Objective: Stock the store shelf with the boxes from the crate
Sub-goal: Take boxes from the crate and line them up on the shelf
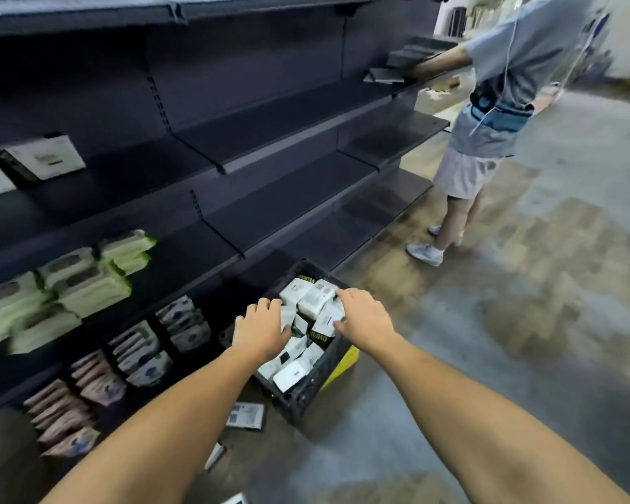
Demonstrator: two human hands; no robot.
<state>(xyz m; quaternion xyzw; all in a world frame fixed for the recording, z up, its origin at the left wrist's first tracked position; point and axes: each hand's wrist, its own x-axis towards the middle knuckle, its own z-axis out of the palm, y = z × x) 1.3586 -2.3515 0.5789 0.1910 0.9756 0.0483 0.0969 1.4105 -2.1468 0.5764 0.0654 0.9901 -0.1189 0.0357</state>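
1. Dark shelf (288,198) stands mostly bare; few boxes (44,158) sit far left, so stocking looks barely begun.
2. Black crate (306,391), near on the floor, holds many more.
3. Right hand (364,320) grasps one; left hand (260,327) touches another, grip unclear.

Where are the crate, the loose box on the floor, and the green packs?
crate (311,389): head view, near wall.
loose box (245,415): head view, top face.
green packs (91,291): head view, front pack.

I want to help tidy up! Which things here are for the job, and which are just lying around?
For the job: black crate, white boxes inside it, dark shelf, left hand, right hand.
Just lying about: green packs, pink packets, loose box on the floor, another person.
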